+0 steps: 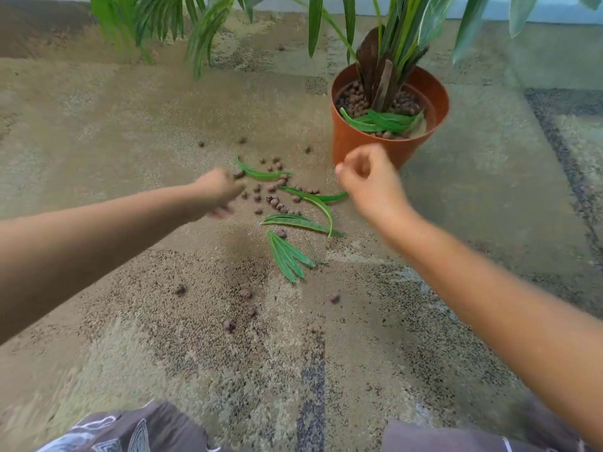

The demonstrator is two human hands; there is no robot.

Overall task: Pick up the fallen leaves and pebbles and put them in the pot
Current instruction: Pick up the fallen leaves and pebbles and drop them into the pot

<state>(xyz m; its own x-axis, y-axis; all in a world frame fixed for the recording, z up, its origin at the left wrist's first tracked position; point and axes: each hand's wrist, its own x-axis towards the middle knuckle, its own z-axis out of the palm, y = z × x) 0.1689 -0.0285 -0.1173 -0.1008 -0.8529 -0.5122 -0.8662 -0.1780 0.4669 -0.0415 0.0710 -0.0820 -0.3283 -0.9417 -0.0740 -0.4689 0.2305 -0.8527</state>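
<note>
An orange plastic pot (359, 141) with a green plant stands on the carpet at the upper right; several cut leaves (381, 122) and brown pebbles lie inside it. On the carpet in front lie several green leaves (295, 221) and a cluster of brown pebbles (277, 194). More single pebbles (245, 292) are scattered nearer to me. My left hand (218, 190) is at the left edge of the cluster, fingertips pinched on a pebble (238, 173). My right hand (368, 177) hovers blurred just in front of the pot, fingers curled, with nothing visible in it.
Long palm fronds (202, 37) hang over the carpet at the back. A darker carpet patch (561, 132) runs along the right. My knees in patterned dark cloth (130, 432) are at the bottom edge.
</note>
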